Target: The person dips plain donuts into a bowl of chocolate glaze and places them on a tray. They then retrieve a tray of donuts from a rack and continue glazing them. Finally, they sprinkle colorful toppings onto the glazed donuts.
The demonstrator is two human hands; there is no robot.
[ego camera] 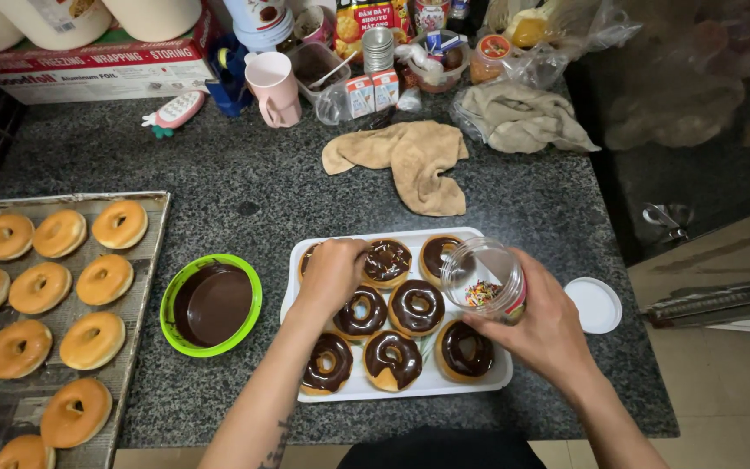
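Fingers of our right hand (pixel 542 323) wrap a clear sprinkle jar (pixel 483 280) tilted at three o'clock over the white tray (pixel 479 378) of chocolate-glazed doughnuts (pixel 392 358), while our left hand (pixel 332 274) curls narrow, pinched over the doughnuts at the tray's eleven o'clock. Toward nine o'clock sit a green bowl of chocolate (pixel 211 305) and a metal sheet of plain doughnuts (pixel 38 287). Farther off, at eleven o'clock, lies a long red-and-white foil box (pixel 88 69); at twelve, two small orange-and-white cartons (pixel 371 92).
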